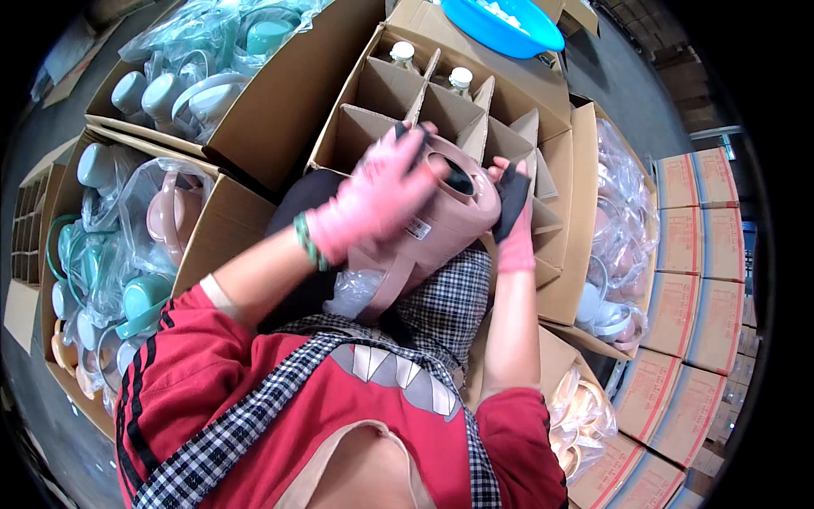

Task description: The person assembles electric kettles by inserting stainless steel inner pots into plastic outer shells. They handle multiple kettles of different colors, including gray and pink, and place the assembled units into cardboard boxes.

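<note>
A red shirt with a checked apron over it is seen nearest the camera, at the lower edge. Above it, a pink jug is held over the lap, tilted, with its dark opening turned up and to the right. The left hand, in a pink glove, is laid over the top and left side of the jug, and its fingers are curled around it. The right hand, in a pink glove with dark fingertips, is pressed flat against the right side of the jug, so the jug is gripped between both hands. A clear plastic bag is seen under the jug, probably still partly around its base, but this part is not clear.

Just behind the jug a carton with cardboard dividers is placed. Two bottles with white caps are standing in its far cells; the near cells are hidden partly by the hands. A blue bowl is set beyond the carton. On the left, open boxes are filled with bagged teal and pink jugs. On the right, closed cartons are stacked.
</note>
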The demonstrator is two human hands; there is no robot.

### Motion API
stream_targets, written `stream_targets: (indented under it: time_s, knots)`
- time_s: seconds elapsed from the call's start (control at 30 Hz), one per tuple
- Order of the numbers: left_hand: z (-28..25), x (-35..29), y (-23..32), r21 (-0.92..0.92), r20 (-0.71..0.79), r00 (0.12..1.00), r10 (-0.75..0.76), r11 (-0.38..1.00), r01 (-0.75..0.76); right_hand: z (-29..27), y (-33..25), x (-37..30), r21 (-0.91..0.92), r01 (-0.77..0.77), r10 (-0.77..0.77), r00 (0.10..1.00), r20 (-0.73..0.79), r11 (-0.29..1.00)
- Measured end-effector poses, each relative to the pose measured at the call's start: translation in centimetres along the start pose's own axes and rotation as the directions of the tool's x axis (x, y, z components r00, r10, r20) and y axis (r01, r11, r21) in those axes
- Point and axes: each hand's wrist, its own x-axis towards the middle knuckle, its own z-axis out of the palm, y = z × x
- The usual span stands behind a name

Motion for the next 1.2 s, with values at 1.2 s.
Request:
stream_targets:
  time_s: [1.2]
  knots:
    - [2.1,1.6,-8.1,-0.577,0.264,0.937,0.231,0.816,-0.039,10.5,-6.9,-4.4,-0.997,-0.042,0.543,0.840,0.002,0.068]
